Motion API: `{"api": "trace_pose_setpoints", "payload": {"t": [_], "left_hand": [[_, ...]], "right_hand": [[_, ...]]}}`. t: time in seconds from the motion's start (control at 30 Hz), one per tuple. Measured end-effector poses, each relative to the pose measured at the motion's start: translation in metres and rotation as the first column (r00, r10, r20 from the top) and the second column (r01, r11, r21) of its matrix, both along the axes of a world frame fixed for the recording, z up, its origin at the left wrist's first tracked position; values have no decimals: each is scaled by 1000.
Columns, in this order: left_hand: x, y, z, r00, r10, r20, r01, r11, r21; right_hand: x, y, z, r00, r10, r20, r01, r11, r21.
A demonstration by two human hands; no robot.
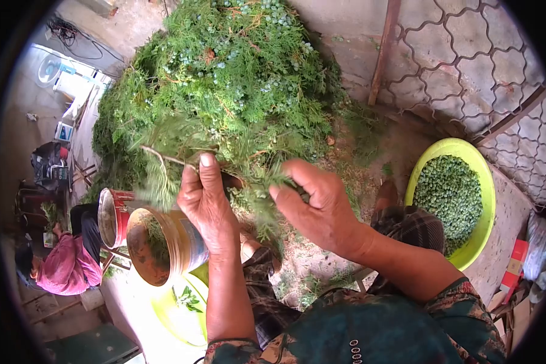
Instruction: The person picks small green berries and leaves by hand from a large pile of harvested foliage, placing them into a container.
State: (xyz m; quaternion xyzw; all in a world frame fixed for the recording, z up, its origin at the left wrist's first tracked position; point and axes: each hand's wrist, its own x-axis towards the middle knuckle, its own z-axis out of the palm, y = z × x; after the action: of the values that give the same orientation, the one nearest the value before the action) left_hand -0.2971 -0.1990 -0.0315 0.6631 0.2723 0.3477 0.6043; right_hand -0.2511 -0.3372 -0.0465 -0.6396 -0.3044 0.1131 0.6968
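A green sprig (164,159) with a brown woody stem is pinched between the thumb and fingers of my left hand (207,200). My right hand (316,203) has its thumb and forefinger closed on the right part of the leafy greenery, close to my left hand. Parts of the sprig are smeared by motion. Just beyond both hands rises a large heap of green branches (236,79) dotted with pale blue-green berries.
At the right, a yellow-green basin (490,200) holds many green berries. Left of my legs are a tan bucket (182,242), a red bucket (120,212) and another yellow-green basin (167,309). Another person (70,264) in pink sits at far left. Metal lattice (455,60) stands upper right.
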Motion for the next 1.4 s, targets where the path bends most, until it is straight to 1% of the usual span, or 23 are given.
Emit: {"api": "trace_pose_setpoints", "payload": {"t": [0.13, 0.17, 0.2, 0.23, 0.27, 0.33, 0.37, 0.47, 0.53, 0.63, 0.67, 0.7, 0.73, 0.8, 0.87, 0.93, 1.0, 1.1, 1.23, 1.3, 1.33, 1.37, 1.4], "left_hand": [[0, -10, 0, 999, 38, 7, -39, 997, 65], [0, -10, -1, 1000, 24, 12, -25, 999, 49], [1, -9, -2, 1000, 12, 17, -12, 999, 33], [1, -6, -4, 1000, 3, -17, -2, 999, 49], [3, 0, -4, 1000, 3, -15, -2, 999, 49], [5, 21, -4, 948, 251, -196, -238, 967, 86], [2, 34, -5, 982, 147, -119, -142, 989, 50], [2, 28, -5, 996, 67, -63, -75, 988, -131], [5, 15, -4, 993, 100, -69, -108, 985, -132], [6, 3, 0, 999, -18, -37, 12, 988, -155], [7, 2, -1, 999, -18, -33, 12, 988, -157], [5, 1, -4, 997, -55, -50, 46, 985, -163], [5, 0, -5, 994, -92, -67, 79, 982, -172], [3, -4, -3, 992, -105, -76, 90, 978, -186], [2, -5, -3, 987, -130, -92, 110, 974, -197], [3, -9, -5, 992, -106, -74, 89, 974, -210], [5, -12, -5, 995, -84, -52, 70, 973, -221], [3, -11, 0, 986, -157, 54, 164, 881, -443], [0, -9, -8, 961, -249, 122, 277, 873, -401], [-2, 4, -13, 998, -61, 13, 62, 982, -176], [-1, 14, -12, 996, 82, -31, -85, 992, -92], [-1, 24, -8, 995, 94, 15, -92, 987, -129], [-3, 33, -11, 994, 63, 88, -41, 970, -238]], "right_hand": [[11, -2, 0, 979, -198, 47, 199, 980, -19], [12, -6, 8, 939, -47, -341, 81, 993, 87], [12, -8, 13, 741, 147, -655, 9, 973, 229], [9, -9, 11, 630, 251, -735, -29, 953, 301], [11, -12, 13, 632, 251, -733, -30, 953, 301], [17, -26, 17, 635, 375, -675, 33, 860, 509], [23, -33, 18, 620, 452, -642, -4, 819, 573], [26, -34, 17, 595, 483, -643, -34, 814, 580], [23, -33, 12, 672, 416, -612, -228, 903, 363], [22, -29, 1, 574, 508, -642, -386, 860, 335], [16, -22, -1, 841, 327, -431, -287, 945, 158], [12, -16, -3, 983, 123, -139, -121, 992, 22], [10, -12, -4, 983, 122, -137, -121, 993, 18], [7, -7, -7, 991, -136, 10, 136, 991, 8], [9, -11, -5, 996, -91, 24, 92, 993, -72], [9, -12, -9, 990, 111, 91, -90, 973, -212], [5, -11, -10, 979, 84, 187, -36, 969, -245], [5, -9, -7, 962, 33, 272, 45, 961, -274], [7, -5, -16, 968, -47, 245, 91, 981, -170], [7, -7, -13, 959, -73, 274, 118, 982, -150], [10, -13, -5, 983, 74, -168, -87, 994, -72], [13, -18, 3, 794, 245, -557, -238, 968, 86], [17, -22, 9, 792, 250, -556, -242, 966, 91]]}}
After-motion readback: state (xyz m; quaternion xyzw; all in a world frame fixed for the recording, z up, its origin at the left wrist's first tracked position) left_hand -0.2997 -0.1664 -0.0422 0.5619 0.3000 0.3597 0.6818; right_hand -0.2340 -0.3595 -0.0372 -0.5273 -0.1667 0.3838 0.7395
